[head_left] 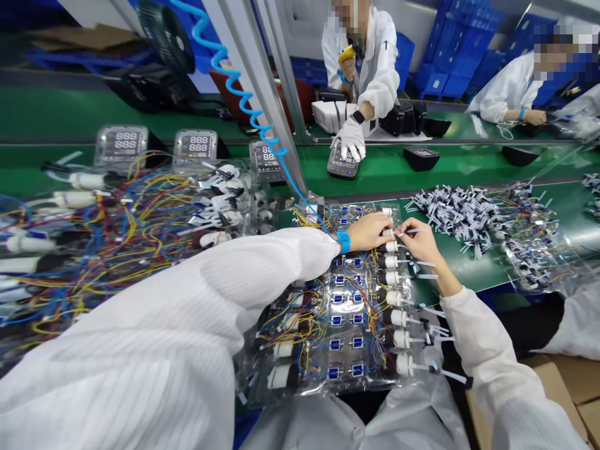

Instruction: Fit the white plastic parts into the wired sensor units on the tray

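My left hand [370, 231] reaches over a clear plastic tray [323, 389], its fingers closed around a small white motor [388, 233] at the tray's right side. Close beside it, my right hand [422, 242] pinches a short white tube [411, 230] at the end of that motor. Nearer to me, similar white motors [402, 339] with tubes stand in a column along the right side. Blue coil-like parts [357, 342] fill the middle, with yellow, red and blue wires [309, 331] between. A blue strap [344, 241] circles my left wrist.
A pile of short white tubes [457, 215] lies to the right. Wired motors [84, 181] are heaped at left. Display units [122, 147] sit on the green conveyor [300, 178]; a co-worker's gloved hand [349, 139] touches one. A coiled blue cord [229, 72] hangs by a metal post.
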`<state>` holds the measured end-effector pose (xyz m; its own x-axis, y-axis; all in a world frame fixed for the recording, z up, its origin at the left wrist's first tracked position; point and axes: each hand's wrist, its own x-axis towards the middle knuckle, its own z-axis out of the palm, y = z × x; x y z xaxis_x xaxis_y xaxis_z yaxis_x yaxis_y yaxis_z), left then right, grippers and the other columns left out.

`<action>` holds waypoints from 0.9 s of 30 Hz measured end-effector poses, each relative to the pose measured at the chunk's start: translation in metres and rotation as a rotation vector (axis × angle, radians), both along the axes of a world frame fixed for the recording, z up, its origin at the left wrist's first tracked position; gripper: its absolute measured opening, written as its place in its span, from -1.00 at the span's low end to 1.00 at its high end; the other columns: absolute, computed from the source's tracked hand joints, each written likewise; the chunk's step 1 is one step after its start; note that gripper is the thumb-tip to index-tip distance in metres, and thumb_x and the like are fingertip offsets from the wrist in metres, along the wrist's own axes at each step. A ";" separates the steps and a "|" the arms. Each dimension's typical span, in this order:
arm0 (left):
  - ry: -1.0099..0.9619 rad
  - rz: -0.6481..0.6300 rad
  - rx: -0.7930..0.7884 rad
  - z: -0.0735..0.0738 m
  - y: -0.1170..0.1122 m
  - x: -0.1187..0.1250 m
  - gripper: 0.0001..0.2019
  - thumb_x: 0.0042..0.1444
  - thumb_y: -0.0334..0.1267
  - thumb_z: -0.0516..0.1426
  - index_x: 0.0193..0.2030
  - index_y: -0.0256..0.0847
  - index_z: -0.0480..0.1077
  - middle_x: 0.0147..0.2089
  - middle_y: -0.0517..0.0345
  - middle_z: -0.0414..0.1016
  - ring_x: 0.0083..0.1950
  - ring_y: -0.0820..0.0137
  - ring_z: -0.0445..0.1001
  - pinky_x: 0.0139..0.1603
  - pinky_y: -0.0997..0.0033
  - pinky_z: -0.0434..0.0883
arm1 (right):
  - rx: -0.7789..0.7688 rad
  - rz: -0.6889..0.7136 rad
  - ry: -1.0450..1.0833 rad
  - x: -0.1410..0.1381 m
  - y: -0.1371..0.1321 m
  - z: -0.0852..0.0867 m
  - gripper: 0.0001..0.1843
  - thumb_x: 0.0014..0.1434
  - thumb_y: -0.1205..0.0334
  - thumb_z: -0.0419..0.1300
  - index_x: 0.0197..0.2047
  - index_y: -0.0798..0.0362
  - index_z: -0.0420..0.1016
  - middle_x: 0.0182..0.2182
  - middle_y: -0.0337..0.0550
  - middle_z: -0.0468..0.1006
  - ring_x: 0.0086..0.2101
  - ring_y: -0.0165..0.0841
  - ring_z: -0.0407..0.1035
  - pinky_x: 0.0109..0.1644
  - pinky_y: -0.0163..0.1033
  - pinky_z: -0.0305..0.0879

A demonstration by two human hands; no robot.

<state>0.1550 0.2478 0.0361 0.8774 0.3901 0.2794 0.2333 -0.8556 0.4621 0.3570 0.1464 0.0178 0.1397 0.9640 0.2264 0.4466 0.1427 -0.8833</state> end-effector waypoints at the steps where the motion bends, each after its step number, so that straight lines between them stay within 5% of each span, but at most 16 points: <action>1: 0.009 -0.001 0.008 0.000 0.000 0.000 -0.75 0.37 -0.08 0.23 -0.04 -0.24 0.55 -0.05 -0.08 0.62 0.04 0.14 0.51 0.10 0.16 0.42 | 0.004 0.001 -0.010 -0.002 0.001 0.000 -0.83 0.16 0.14 0.37 -0.32 0.02 0.51 -0.32 -0.16 0.68 -0.39 -0.35 0.46 -0.27 -0.25 0.33; 8: 0.159 -0.050 0.114 0.024 0.007 0.001 -0.63 0.44 0.05 0.12 -0.14 -0.21 0.58 -0.14 -0.04 0.66 -0.10 0.17 0.57 -0.10 0.24 0.39 | 0.024 -0.016 0.000 -0.005 -0.011 -0.006 -0.79 0.20 0.05 0.32 -0.22 0.00 0.53 -0.25 -0.14 0.68 -0.26 -0.31 0.54 -0.12 -0.22 0.45; 12: 0.169 -0.009 0.129 0.031 0.015 -0.005 -0.73 0.44 -0.10 0.10 -0.12 -0.19 0.58 -0.14 0.00 0.65 -0.14 0.22 0.55 -0.12 0.23 0.38 | -0.060 -0.085 -0.056 0.021 -0.031 -0.015 -0.55 0.26 0.04 0.19 0.16 0.01 0.50 -0.46 -0.29 0.54 -0.50 -0.35 0.38 -0.36 -0.26 0.37; 14: 0.133 -0.007 0.162 0.027 0.019 -0.007 -0.75 0.44 -0.21 0.07 -0.01 -0.21 0.57 -0.01 -0.06 0.63 -0.02 0.19 0.53 0.00 0.20 0.41 | -0.119 -0.133 -0.138 0.037 -0.031 -0.017 -0.55 0.27 0.10 0.13 0.17 0.04 0.50 -0.50 -0.30 0.49 -0.54 -0.34 0.33 -0.39 -0.24 0.35; 18: 0.158 -0.050 0.306 0.015 0.024 -0.003 -0.68 0.43 -0.30 0.02 0.12 -0.19 0.58 0.10 -0.13 0.55 0.13 0.11 0.41 0.14 0.12 0.37 | -0.219 -0.189 -0.352 0.051 0.006 -0.014 -0.57 0.23 0.26 0.13 0.14 0.09 0.55 -0.25 -0.08 0.66 -0.34 -0.27 0.51 -0.09 -0.14 0.49; 22: 0.210 -0.011 0.374 0.012 0.021 -0.003 -0.61 0.48 -0.22 -0.03 0.21 -0.18 0.55 0.06 -0.19 0.54 0.09 0.04 0.36 0.07 0.04 0.31 | -0.300 -0.261 -0.561 0.040 0.054 -0.007 -0.52 0.30 0.26 0.15 0.26 0.11 0.50 0.03 0.18 0.64 0.01 -0.07 0.55 0.24 0.01 0.40; 27: 0.177 0.029 0.422 0.014 0.018 -0.005 -0.66 0.48 -0.19 -0.02 0.14 -0.12 0.55 0.03 -0.16 0.59 0.17 -0.03 0.30 0.12 -0.07 0.20 | -0.402 -0.345 -0.740 0.033 0.069 -0.005 -0.58 0.42 0.13 0.07 0.21 0.14 0.48 0.09 0.34 0.60 0.09 0.06 0.53 0.24 0.10 0.38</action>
<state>0.1499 0.2656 0.0506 0.9163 0.2998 0.2657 0.3044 -0.9522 0.0248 0.3899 0.2155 0.0125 0.3877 0.9213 0.0283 0.8802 -0.3609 -0.3083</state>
